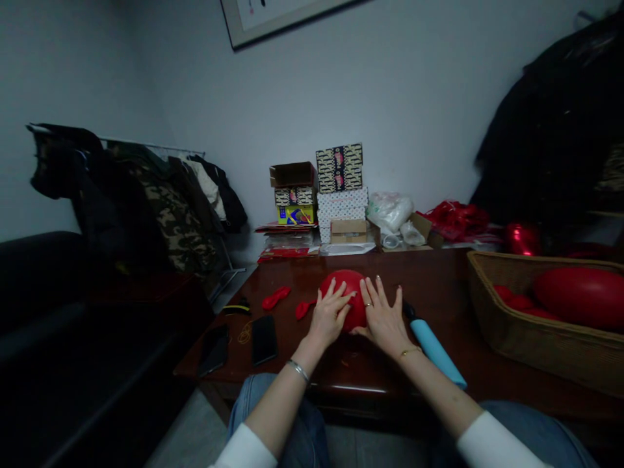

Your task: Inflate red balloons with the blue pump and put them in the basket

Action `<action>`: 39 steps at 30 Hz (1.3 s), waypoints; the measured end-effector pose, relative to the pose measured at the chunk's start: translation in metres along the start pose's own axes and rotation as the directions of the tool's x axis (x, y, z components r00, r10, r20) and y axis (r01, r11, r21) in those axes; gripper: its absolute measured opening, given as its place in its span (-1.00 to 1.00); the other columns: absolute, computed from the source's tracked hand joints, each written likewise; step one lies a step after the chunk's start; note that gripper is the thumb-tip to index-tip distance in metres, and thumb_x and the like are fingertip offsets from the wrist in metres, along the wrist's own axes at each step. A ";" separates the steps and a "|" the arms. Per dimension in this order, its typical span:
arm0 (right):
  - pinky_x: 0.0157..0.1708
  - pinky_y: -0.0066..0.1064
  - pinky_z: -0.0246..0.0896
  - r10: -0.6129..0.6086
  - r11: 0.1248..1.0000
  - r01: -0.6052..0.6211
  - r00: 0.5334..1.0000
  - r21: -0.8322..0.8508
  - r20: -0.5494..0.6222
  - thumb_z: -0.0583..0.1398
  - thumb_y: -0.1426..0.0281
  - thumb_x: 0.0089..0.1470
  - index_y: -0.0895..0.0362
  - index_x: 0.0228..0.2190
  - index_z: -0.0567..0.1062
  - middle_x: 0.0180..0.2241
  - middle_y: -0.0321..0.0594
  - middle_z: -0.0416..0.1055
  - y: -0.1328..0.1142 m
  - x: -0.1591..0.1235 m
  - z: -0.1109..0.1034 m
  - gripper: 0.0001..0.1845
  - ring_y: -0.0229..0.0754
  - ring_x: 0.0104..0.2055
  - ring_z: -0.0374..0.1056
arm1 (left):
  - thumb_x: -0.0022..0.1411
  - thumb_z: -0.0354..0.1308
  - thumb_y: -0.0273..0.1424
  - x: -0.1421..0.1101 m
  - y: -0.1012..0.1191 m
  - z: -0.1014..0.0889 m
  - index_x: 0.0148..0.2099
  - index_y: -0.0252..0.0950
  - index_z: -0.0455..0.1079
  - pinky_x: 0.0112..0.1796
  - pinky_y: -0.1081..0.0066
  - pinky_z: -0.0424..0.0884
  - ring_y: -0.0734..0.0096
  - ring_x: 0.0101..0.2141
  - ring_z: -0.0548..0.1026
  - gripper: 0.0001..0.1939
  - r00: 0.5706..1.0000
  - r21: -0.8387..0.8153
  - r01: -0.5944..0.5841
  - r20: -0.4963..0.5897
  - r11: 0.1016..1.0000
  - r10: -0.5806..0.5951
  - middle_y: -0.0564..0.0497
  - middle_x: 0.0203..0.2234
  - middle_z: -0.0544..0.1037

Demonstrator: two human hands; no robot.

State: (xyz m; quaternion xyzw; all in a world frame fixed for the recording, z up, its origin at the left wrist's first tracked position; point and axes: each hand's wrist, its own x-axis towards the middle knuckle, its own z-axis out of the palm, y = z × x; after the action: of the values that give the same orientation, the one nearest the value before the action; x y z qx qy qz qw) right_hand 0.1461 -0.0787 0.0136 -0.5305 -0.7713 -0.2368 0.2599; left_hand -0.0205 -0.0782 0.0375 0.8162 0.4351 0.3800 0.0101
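— Wicker basket (536, 344): contents?
— One oblong red balloon (585, 296), smaller red pieces (519, 303).
— Left of the basket?
— Round red balloon (359, 315) on the counter (433, 286), left hand (327, 315) and right hand (387, 325) upon it; each grip splayed, unclosed.
— Beyond, left of basket: carton (423, 227), clear plastic goods (390, 211) inside.

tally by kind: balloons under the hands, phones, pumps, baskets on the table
Red balloon under the hands: 1
Phones: 2
Blue pump: 1
Wicker basket: 1
Total: 5
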 end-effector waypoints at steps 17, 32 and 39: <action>0.11 0.25 -0.60 0.099 0.991 -0.102 0.994 -0.089 -0.042 0.11 -0.05 -0.08 0.26 0.22 -0.28 0.27 0.08 -0.26 0.069 -0.016 -0.035 0.09 0.14 0.29 -0.53 | 0.23 0.01 -0.43 0.048 0.051 0.039 0.04 -0.08 0.35 0.12 -0.12 -0.03 0.27 0.20 0.06 -0.66 0.992 -0.104 -0.125 -0.002 0.987 0.126 0.00 0.12 0.28; 0.09 0.28 -0.61 0.195 0.958 -0.207 0.978 -0.198 -0.078 0.10 -0.02 -0.05 0.27 0.22 -0.32 0.27 0.09 -0.26 0.130 -0.029 -0.070 0.07 0.17 0.29 -0.52 | 0.22 0.02 -0.42 0.093 0.102 0.075 -0.01 -0.10 0.40 0.13 -0.06 -0.02 0.27 0.19 0.08 -0.69 0.976 -0.247 -0.216 -0.045 0.945 0.211 -0.01 0.09 0.32; 0.10 0.26 -0.58 0.247 0.936 -0.267 0.962 -0.230 -0.116 0.14 -0.01 -0.09 0.26 0.22 -0.34 0.26 0.08 -0.20 0.154 -0.038 -0.083 0.11 0.13 0.29 -0.49 | 0.22 0.02 -0.42 0.109 0.131 0.088 -0.01 -0.09 0.41 0.13 -0.05 0.00 0.25 0.18 0.10 -0.69 0.970 -0.304 -0.244 -0.057 0.921 0.238 0.02 0.09 0.33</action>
State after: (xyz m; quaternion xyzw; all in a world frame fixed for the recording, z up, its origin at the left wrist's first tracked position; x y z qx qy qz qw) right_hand 0.3155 -0.1084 0.0650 -0.6441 -0.6487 -0.3159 0.2541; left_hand 0.1629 -0.0534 0.0869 0.8483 0.2667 0.4492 0.0868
